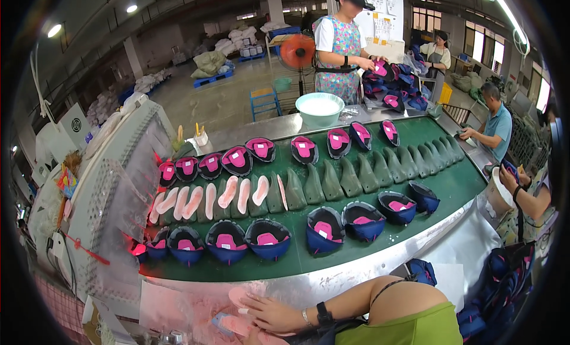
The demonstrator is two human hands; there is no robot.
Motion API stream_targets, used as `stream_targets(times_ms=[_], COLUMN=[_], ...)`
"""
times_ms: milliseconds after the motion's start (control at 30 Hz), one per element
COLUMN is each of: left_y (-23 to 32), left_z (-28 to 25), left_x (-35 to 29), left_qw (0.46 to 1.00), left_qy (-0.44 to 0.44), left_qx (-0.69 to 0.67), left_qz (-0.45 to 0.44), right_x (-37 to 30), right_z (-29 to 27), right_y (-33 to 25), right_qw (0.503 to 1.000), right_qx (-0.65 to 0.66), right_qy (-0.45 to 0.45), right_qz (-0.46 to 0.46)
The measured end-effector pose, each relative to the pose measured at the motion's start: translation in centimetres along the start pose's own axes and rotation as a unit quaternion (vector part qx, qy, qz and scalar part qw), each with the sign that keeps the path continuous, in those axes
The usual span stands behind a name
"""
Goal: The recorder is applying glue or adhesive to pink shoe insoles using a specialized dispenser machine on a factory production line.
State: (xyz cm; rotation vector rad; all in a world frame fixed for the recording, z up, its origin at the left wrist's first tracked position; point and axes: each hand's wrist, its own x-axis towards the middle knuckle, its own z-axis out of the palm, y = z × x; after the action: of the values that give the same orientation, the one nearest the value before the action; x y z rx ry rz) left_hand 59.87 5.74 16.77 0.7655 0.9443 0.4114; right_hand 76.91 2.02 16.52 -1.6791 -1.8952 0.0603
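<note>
Both our hands (pixel 261 315) are down below the belt (pixel 368 238), fingers spread flat on a pink insole (pixel 240 296) at the desk edge, so we reckon we're prepping it and next need a clean pinch to lift it.

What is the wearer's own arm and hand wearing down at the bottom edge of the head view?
Only one forearm shows clearly. Its hand is bare, with no glove. On the wrist sit a thin silvery bracelet and a black wristwatch. The forearm is uncovered; a green garment lies over the lower right. Which hand it is, I cannot tell.
</note>
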Motion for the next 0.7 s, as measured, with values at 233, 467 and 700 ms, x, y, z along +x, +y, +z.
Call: stream_targets(times_ms=[233,467,700], left_y=[-0.3,-0.3,0.1], left_z=[1.0,1.5,2.6], left_x=[-0.6,-2.0,-1.1], left_qw=[0.998,0.991,0.997], left_qy=[0.025,0.058,0.076], left_qx=[0.053,0.092,0.019], left_qz=[0.023,0.072,0.024], right_x=[-0.3,-0.9,-2.9], right_z=[-0.5,-1.1,-1.4], right_y=[0.0,0.4,2.1], right_qw=[0.999,0.999,0.966], right_qx=[0.031,0.031,0.158], right_qy=[-0.005,0.031,0.13], right_qz=[0.021,-0.003,0.156])
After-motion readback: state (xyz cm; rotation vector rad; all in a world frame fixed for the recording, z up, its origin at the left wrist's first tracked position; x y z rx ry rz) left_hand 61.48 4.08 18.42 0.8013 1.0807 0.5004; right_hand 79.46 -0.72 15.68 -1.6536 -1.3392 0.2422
